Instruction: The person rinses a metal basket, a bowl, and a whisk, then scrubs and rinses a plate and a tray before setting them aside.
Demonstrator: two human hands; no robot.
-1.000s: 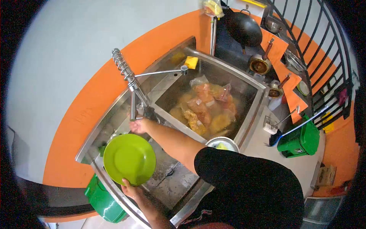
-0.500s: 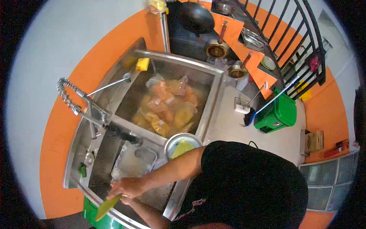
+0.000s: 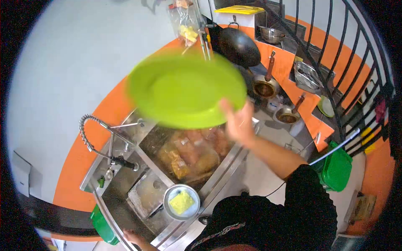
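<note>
My right hand [image 3: 240,125] grips the rim of a green plate [image 3: 184,90], thumb on its upper face. Motion blurs the plate, which is raised above the sink [image 3: 247,154]. Low at the left, my left hand [image 3: 133,237] is at the front edge of the sink, holding nothing that I can see. Between my arms, a round metal bowl [image 3: 166,206] holds a yellow sponge [image 3: 181,202]. Beside it, a rectangular tray [image 3: 144,194] sits in the nearer basin. Bagged orange and yellow food [image 3: 190,150] lies in water in the farther basin.
A spring-hose faucet [image 3: 90,129] rises from the sink's back edge. A wok [image 3: 238,47] and small pans [image 3: 264,88] stand by the orange steps. On the right are a black railing [image 3: 331,62] and a green bin [image 3: 337,167]. Another green container [image 3: 104,226] is below the sink.
The green plate has gone from low over the nearer basin up and to the right in my right hand. My left hand is now apart from it. The view has shifted.
</note>
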